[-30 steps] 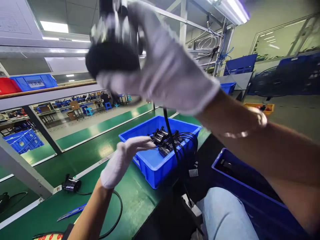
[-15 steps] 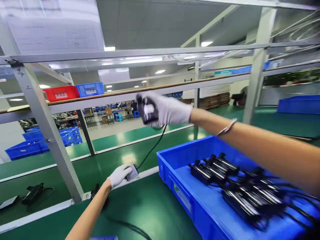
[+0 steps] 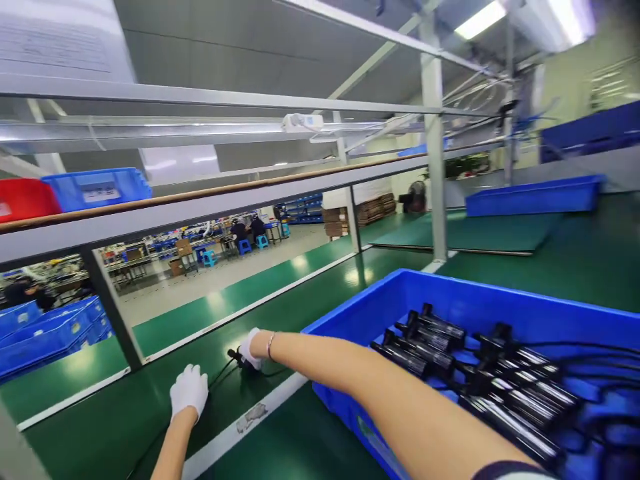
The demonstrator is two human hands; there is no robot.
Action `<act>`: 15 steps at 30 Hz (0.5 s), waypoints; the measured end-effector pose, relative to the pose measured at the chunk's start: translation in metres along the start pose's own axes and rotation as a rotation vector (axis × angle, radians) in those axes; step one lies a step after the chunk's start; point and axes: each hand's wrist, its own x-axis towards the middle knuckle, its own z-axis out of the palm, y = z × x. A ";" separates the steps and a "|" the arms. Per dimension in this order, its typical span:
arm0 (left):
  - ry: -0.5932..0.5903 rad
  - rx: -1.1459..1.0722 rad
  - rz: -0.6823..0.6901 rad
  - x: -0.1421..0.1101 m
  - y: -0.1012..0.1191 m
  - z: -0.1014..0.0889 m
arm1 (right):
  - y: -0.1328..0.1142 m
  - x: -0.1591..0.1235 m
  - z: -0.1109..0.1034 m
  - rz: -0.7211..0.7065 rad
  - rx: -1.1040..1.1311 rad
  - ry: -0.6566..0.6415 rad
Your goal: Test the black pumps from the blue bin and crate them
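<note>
My right hand (image 3: 251, 348), in a white glove, is closed around a black corded device (image 3: 239, 357) low over the green bench behind the front rail. Most of that device is hidden by the hand, so its exact kind does not show. To its left, my gloved left hand (image 3: 190, 390) lies palm down with its fingers extended and slightly apart. A thin black cable (image 3: 220, 375) runs from the device towards the left hand, which covers part of it. Under my right arm stands a blue bin (image 3: 360, 310) with several glossy black cylindrical devices (image 3: 515, 400) and their cables.
A white rail (image 3: 250, 417) divides the green bench surface (image 3: 295, 283). A metal post (image 3: 435, 153) rises behind the bin. Red (image 3: 27, 200) and blue (image 3: 97, 189) small boxes sit on the shelf above. A larger blue tray (image 3: 535, 195) lies at the far right.
My right hand has come down from shoulder height to the bench with the black device. My left hand no longer shows the small grey rectangular piece. The view has turned right.
</note>
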 end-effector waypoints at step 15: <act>-0.050 -0.758 0.671 -0.085 0.292 -0.071 | 0.187 -0.250 0.070 0.451 0.175 -0.150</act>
